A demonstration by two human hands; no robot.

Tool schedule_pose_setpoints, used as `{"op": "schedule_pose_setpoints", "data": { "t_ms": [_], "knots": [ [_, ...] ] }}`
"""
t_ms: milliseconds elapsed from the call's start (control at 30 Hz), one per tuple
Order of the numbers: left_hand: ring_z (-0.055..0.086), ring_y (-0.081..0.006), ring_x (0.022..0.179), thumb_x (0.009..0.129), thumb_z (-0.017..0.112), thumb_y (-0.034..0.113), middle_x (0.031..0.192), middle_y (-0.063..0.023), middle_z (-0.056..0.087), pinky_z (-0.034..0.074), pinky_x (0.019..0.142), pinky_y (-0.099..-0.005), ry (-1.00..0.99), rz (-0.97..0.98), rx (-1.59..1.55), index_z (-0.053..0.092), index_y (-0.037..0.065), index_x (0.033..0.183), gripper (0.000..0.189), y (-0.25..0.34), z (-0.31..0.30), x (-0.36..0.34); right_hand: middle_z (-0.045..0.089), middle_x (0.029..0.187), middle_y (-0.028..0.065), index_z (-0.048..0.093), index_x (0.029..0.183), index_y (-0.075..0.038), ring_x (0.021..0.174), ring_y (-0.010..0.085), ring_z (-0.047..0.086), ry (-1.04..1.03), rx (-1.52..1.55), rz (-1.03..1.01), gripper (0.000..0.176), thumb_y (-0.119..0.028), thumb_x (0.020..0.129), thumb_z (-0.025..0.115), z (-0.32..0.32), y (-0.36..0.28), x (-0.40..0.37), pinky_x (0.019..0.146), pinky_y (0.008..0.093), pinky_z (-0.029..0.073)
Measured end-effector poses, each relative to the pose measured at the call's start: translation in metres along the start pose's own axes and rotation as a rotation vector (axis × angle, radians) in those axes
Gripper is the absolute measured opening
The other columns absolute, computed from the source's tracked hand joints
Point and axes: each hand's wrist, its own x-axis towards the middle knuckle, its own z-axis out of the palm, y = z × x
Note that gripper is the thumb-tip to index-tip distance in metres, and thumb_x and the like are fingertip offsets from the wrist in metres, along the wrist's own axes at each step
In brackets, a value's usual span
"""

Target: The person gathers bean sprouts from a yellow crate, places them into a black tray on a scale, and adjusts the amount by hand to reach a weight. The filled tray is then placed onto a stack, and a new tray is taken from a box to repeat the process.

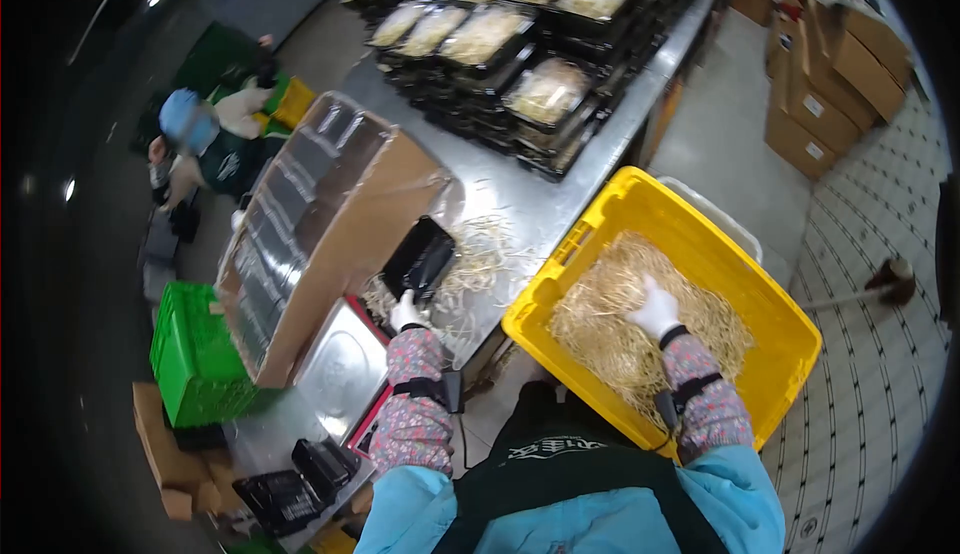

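Note:
My left hand (408, 312), in a white glove, grips the near edge of a black plastic tray (419, 259), tilted above the metal table. Loose pale strands (482, 254) like bean sprouts lie scattered beside it. My gloved right hand (655, 309) is in a yellow crate (790, 329), closed around part of a heap of bean sprouts (610, 339); its fingertips are hidden among the strands. Close to my left forearm is a scale with a flat metal plate (343, 364) and red edges.
Stacked filled packs (548, 91) cover the table's far end. A cardboard box (370, 219) of wrapped black trays stands left, near a green crate (195, 354). Empty black trays (290, 489) lie lower left. Cartons (820, 104) stand right. A person (225, 154) is beyond the box.

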Motion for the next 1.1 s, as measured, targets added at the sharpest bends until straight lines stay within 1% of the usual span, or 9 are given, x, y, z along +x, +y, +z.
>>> {"op": "schedule_pose_setpoints", "data": {
  "t_ms": [100,200,333,433,600,667,867,1000,1100],
  "knots": [
    [0.062,-0.0213,0.077,0.082,0.069,0.019,0.092,-0.0075,0.065,0.049,0.057,-0.0361,0.093,0.306,0.231,0.064,0.005,0.101,0.024,-0.016,-0.007,0.003,0.067,0.100,0.0220,0.041,0.138,-0.003,0.093,0.0361,0.066,0.047,0.108,0.014,0.096,-0.032,0.058,0.083,0.000,0.026,-0.010,0.085,0.0412,0.052],
    [0.063,-0.0200,0.083,0.081,0.069,0.014,0.095,-0.0058,0.066,0.050,0.061,-0.0368,0.262,-0.149,-0.443,0.066,0.006,0.106,0.026,0.040,0.011,-0.050,0.067,0.102,0.0227,0.040,0.139,-0.003,0.095,0.0363,0.066,-0.166,-0.279,0.066,0.097,-0.028,0.056,0.084,-0.027,0.016,-0.023,0.087,0.0403,0.051],
    [0.060,-0.0204,0.090,0.080,0.073,0.007,0.097,-0.0097,0.065,0.047,0.086,-0.0310,0.385,0.188,-0.564,0.064,-0.002,0.097,0.021,0.031,0.018,-0.026,0.067,0.103,0.0224,0.034,0.144,-0.002,0.096,0.0358,0.066,0.098,0.229,-0.098,0.107,-0.027,0.054,0.085,-0.047,0.031,-0.021,0.086,0.0401,0.052],
    [0.058,-0.0204,0.100,0.082,0.069,0.002,0.113,-0.0160,0.062,0.046,0.092,-0.0325,0.286,0.292,-0.678,0.058,-0.003,0.104,0.025,0.066,0.011,-0.047,0.067,0.104,0.0220,0.027,0.147,-0.001,0.097,0.0357,0.065,-0.072,-0.316,0.060,0.114,-0.026,0.052,0.086,-0.068,-0.003,-0.019,0.086,0.0396,0.052],
    [0.049,-0.0275,0.124,0.088,0.063,0.005,0.135,-0.0184,0.050,0.038,0.104,-0.0362,0.059,0.658,-0.555,0.053,-0.001,0.120,0.034,0.132,-0.025,-0.084,0.067,0.099,0.0214,0.027,0.146,0.000,0.093,0.0354,0.066,0.083,-0.281,-0.163,0.115,-0.028,0.051,0.085,-0.107,-0.123,-0.010,0.083,0.0404,0.053],
    [0.045,-0.0337,0.128,0.087,0.063,0.009,0.139,-0.0195,0.046,0.035,0.107,-0.0406,0.264,1.116,-0.143,0.049,0.001,0.129,0.045,0.177,-0.057,-0.127,0.067,0.098,0.0222,0.031,0.144,0.001,0.093,0.0364,0.066,0.057,-0.306,-0.236,0.112,-0.029,0.050,0.084,-0.127,-0.214,-0.019,0.084,0.0416,0.052],
    [0.025,-0.0371,0.140,0.083,0.065,0.022,0.151,-0.0170,0.029,0.035,0.098,-0.0458,0.177,1.473,0.395,0.045,0.015,0.141,0.062,0.214,-0.112,-0.187,0.069,0.082,0.0178,0.060,0.097,0.000,0.078,0.0340,0.068,-0.015,-0.640,-0.628,0.053,-0.027,0.057,0.081,-0.062,-0.408,-0.038,0.074,0.0414,0.055],
    [0.031,-0.0407,0.135,0.085,0.060,0.023,0.150,-0.0190,0.032,0.036,0.098,-0.0470,0.039,1.299,0.631,0.046,0.014,0.140,0.057,0.193,-0.158,-0.170,0.067,0.075,0.0176,0.065,0.084,-0.004,0.071,0.0344,0.067,0.128,-0.417,-1.149,0.032,-0.032,0.070,0.069,0.035,-0.467,-0.032,0.065,0.0454,0.054],
    [0.036,-0.0429,0.130,0.090,0.055,0.020,0.146,-0.0219,0.037,0.033,0.107,-0.0458,0.062,1.164,0.310,0.047,0.009,0.138,0.050,0.152,-0.201,-0.125,0.066,0.075,0.0182,0.064,0.084,-0.004,0.070,0.0358,0.067,0.020,-0.286,-1.100,0.029,-0.030,0.072,0.065,0.060,-0.529,-0.080,0.063,0.0467,0.053]
  ]
}}
